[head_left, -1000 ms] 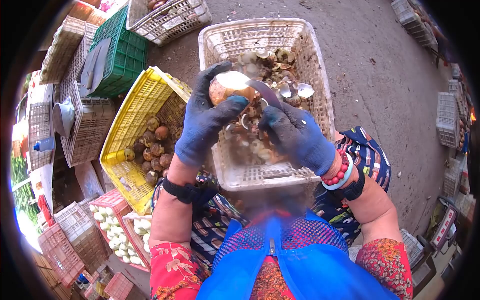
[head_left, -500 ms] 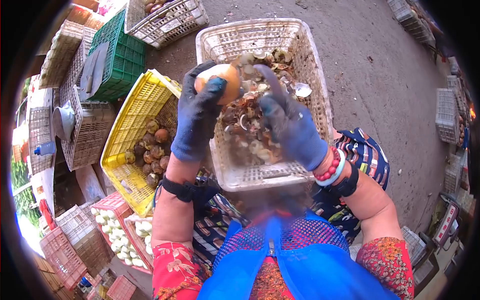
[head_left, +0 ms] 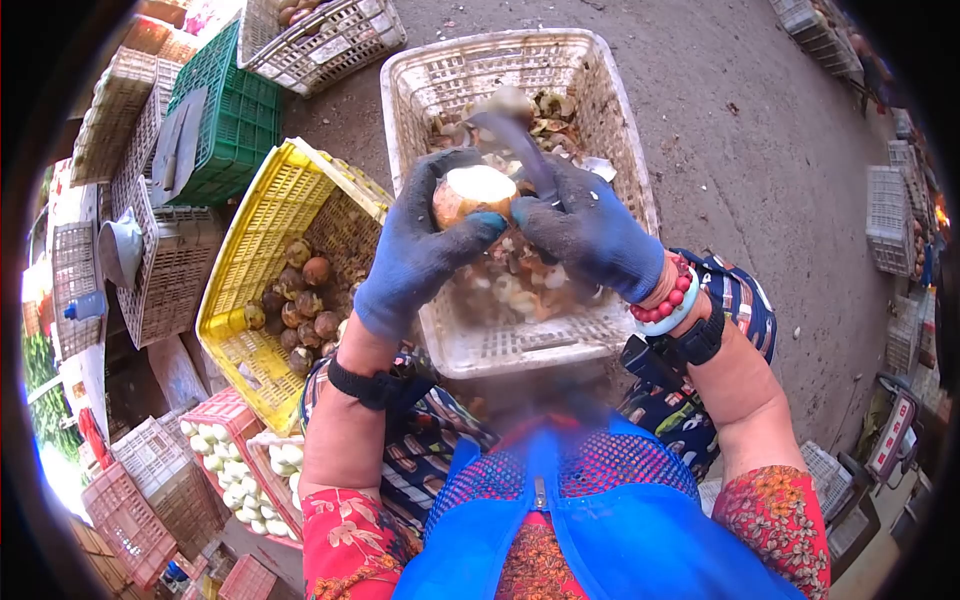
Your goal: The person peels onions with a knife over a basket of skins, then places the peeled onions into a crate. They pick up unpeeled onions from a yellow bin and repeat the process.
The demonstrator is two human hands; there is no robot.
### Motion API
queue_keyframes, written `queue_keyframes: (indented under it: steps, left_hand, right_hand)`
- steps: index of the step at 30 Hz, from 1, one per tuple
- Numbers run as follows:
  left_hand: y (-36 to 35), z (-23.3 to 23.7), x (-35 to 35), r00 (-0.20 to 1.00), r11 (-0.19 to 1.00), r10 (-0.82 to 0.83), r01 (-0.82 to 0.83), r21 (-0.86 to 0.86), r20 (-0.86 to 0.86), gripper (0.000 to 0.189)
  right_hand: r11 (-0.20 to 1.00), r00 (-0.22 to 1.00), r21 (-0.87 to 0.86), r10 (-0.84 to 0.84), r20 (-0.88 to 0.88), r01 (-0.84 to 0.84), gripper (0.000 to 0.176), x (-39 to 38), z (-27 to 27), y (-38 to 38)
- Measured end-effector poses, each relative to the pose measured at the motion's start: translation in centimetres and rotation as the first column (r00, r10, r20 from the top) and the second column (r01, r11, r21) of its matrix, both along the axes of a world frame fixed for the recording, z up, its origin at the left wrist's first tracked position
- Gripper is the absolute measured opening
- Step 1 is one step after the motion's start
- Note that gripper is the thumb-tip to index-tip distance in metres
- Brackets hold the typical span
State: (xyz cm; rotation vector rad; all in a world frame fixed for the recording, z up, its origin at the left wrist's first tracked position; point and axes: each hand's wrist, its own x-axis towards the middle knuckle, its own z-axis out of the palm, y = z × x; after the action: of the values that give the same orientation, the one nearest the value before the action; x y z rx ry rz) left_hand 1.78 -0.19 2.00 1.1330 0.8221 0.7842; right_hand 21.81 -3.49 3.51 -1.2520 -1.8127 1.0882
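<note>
My left hand (head_left: 425, 235), in a blue and dark grey glove, curls around a round, tan-skinned root vegetable (head_left: 465, 205). Its top now shows a broad white cut face. In my right hand (head_left: 590, 220), gloved alike, is a knife with a curved dark blade (head_left: 525, 150) pointing up and away to the left. The right fingers sit close beside the vegetable. A blurred pale piece (head_left: 512, 103) shows by the blade. Both hands are over a dirty white plastic basket (head_left: 640, 150) holding brown and white peelings (head_left: 520, 290).
To the left, a tilted yellow basket (head_left: 235, 270) holds several round brown vegetables (head_left: 305, 310). Pink crates (head_left: 225, 410) with white peeled pieces stand nearer me. A green crate (head_left: 235, 130) and a white crate (head_left: 330, 40) are at the far left. More crates (head_left: 890, 220) line the right side.
The top of the vegetable has gone from tan skin to a white cut face. Both hands have moved closer together, and a pale piece appears by the blade.
</note>
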Motion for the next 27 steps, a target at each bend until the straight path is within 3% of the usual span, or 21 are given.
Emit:
queue_keyframes:
  steps: [4, 7, 9, 11, 16, 18, 20, 23, 25, 27]
  left_hand:
    - [0.1, -0.3, 0.1, 0.999, 1.000, 0.008, -0.007, 0.024, -0.043, 0.057]
    - [0.1, -0.5, 0.2, 0.998, 1.000, 0.017, -0.015, 0.022, -0.064, 0.055]
    - [0.0, -0.7, 0.3, 0.998, 1.000, 0.020, -0.020, 0.015, -0.065, 0.055]
    - [0.0, -0.8, 0.4, 0.996, 1.000, 0.019, -0.018, 0.014, -0.084, 0.054]
    - [0.1, -1.2, 0.5, 0.996, 1.000, 0.026, -0.028, -0.014, -0.086, 0.053]
    - [0.0, -1.3, 0.7, 0.997, 0.999, 0.033, -0.036, -0.035, -0.077, 0.052]
    - [0.3, -2.1, 0.6, 0.993, 0.985, 0.064, -0.047, -0.164, 0.098, 0.052]
    - [0.3, -1.5, 0.7, 0.958, 0.948, 0.060, 0.033, -0.318, 0.279, 0.047]
    - [0.3, -0.9, 0.4, 0.924, 0.893, 0.031, 0.146, -0.426, 0.381, 0.046]
    - [0.5, -2.0, 0.1, 0.972, 0.971, -0.088, 0.133, -0.201, 0.218, 0.047]
  right_hand:
    - [0.992, 0.991, -0.027, -0.119, 0.057, 0.121, 0.021, -0.7, -0.5, -0.1]
    - [0.991, 0.992, 0.103, -0.095, 0.083, 0.086, 0.018, -0.5, -2.7, 0.1]
    - [0.985, 0.990, 0.132, -0.120, 0.074, 0.109, 0.018, -0.5, -3.6, 0.0]
    - [0.973, 0.973, 0.018, -0.232, 0.008, 0.231, 0.019, -1.0, -3.9, -0.2]
    - [0.936, 0.944, 0.127, -0.331, -0.005, 0.329, 0.020, -1.4, -5.3, 0.0]
    - [0.931, 0.932, 0.056, -0.360, -0.045, 0.362, 0.020, -1.4, -4.5, -0.2]
    - [0.925, 0.907, -0.084, -0.381, -0.179, 0.372, 0.021, -1.4, -3.9, -0.4]
    - [0.779, 0.764, -0.613, -0.473, -0.438, 0.131, 0.022, -0.5, -1.2, -0.3]
    - [0.771, 0.750, -0.623, -0.487, -0.448, 0.129, 0.023, -0.1, -0.9, -0.2]
    - [0.779, 0.760, -0.606, -0.489, -0.427, 0.161, 0.025, 0.4, -0.6, -0.1]
